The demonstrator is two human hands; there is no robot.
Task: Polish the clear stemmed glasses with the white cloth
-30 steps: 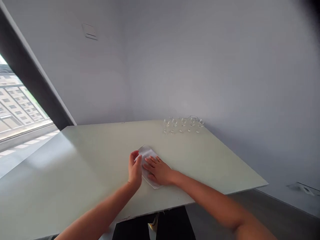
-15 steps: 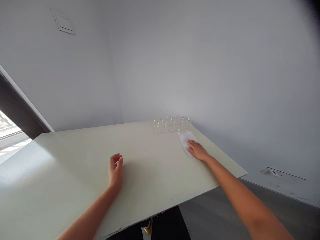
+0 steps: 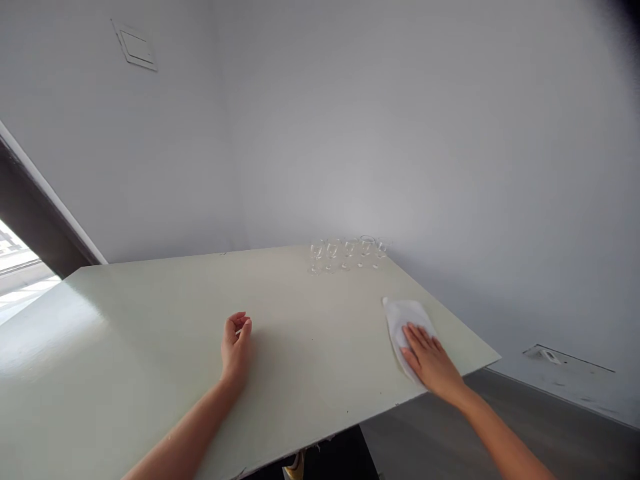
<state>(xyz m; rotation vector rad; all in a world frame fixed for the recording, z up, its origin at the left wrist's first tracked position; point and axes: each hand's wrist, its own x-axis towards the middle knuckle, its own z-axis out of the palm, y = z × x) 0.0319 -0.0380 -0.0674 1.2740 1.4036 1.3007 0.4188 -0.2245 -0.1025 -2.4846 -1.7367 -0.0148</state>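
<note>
My right hand [image 3: 431, 360] lies flat on a white cloth [image 3: 407, 317], pressing it against the pale table top [image 3: 320, 373] close to the right corner. Its fingers are stretched out over the cloth, not wrapped round it. To the left, my left hand [image 3: 237, 343] rests on its side on the table, fingers loosely curled with a gap to the thumb. Nothing shows in it, and it is well apart from the cloth. Several clear stemmed glasses [image 3: 332, 251] stand upright in a group near the far right edge, beyond both hands.
Grey-white walls [image 3: 400, 133] rise behind the table, with a switch plate [image 3: 137, 48] at upper left. A dark frame [image 3: 45, 213] and bright window stand at far left. The front table edge [image 3: 300, 448] looks chipped. Dark floor [image 3: 430, 433] shows below right.
My right hand has drawn the cloth toward me and slightly right, away from the glasses. My left hand stays nearly where it was. The view has shifted slightly.
</note>
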